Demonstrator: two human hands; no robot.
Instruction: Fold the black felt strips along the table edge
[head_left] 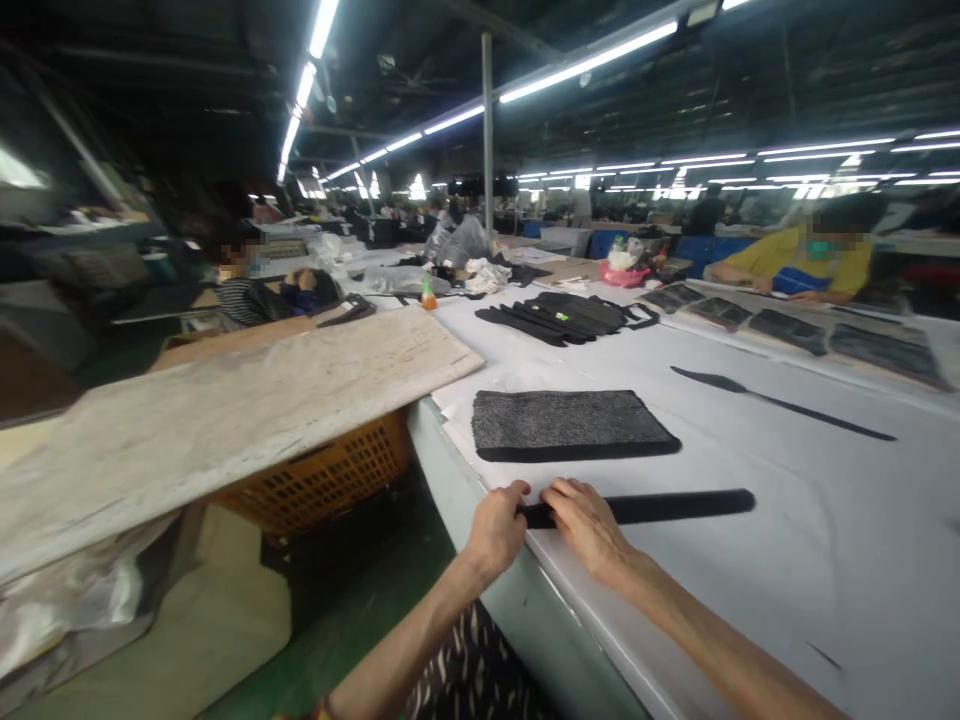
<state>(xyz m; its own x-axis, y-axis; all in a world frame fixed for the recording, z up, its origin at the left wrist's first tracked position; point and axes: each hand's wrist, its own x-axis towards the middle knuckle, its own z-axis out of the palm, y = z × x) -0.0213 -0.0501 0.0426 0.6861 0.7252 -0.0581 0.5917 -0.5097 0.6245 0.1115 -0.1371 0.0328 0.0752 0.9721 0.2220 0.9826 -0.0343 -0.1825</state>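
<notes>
A long black fabric strip (682, 506) lies near the front edge of the white table (750, 600). My left hand (501, 520) is closed on the strip's left end, fingers pinched. Just to its right, my right hand (583, 520) rests on the same strip with its fingers bent together over it. Beyond both hands lies a dark grey textured panel (570, 422) with a black lower border. Farther back is a row of black pieces (562, 316). A thin black strap (780, 398) with a wider end lies to the right.
On the left a pale board (247, 400) extends above an orange crate (322, 478). An orange bottle (428, 293) and a pink bag (624, 272) stand farther back. One person in yellow (780, 250) sits at the right, another in stripes (238, 300) at the left.
</notes>
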